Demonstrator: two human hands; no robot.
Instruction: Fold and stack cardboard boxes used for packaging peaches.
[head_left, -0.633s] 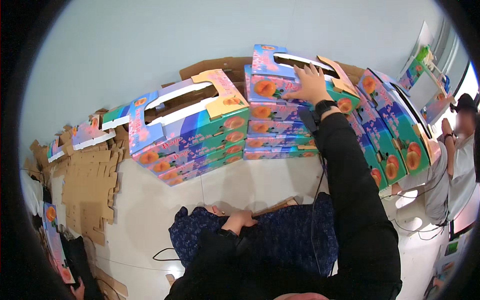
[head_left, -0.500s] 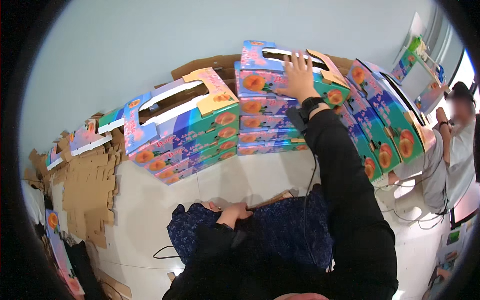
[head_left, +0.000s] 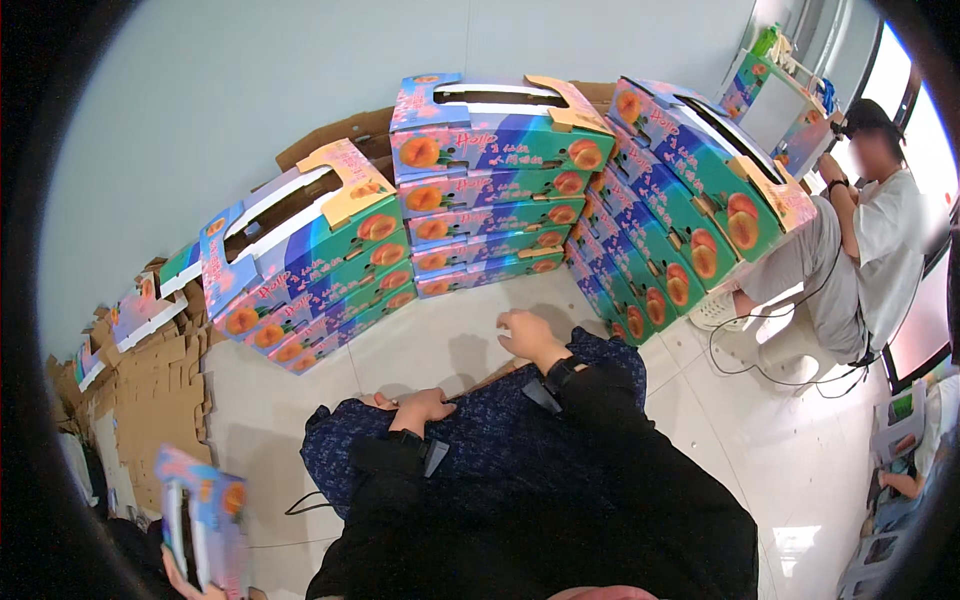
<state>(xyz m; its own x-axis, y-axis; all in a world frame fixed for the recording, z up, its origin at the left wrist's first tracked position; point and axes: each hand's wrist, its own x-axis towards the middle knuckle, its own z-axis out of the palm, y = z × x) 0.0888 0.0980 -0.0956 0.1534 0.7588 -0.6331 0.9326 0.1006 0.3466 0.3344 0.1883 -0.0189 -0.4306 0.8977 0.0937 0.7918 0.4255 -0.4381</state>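
Observation:
My left hand lies palm down at the far edge of the dark blue patterned cloth over my lap. Its fingers bend down mostly out of sight, beside a thin brown strip. My right hand is held above the tiled floor past the cloth, fingers curled in; a small pale bit shows at the fingertips, too small to name. Facing me stand stacks of colourful peach-printed carton boxes with cut-out handles: a left stack, a middle stack and a right stack. Neither hand touches them.
Flattened brown cardboard covers the floor at left. At the lower left, another person's hand holds a peach-printed carton piece. A seated person is at right, with a black cable near their feet.
My right hand has left the top of the middle stack and come down near my lap. The view has turned rightward. A carton piece in another person's hand has appeared at lower left.

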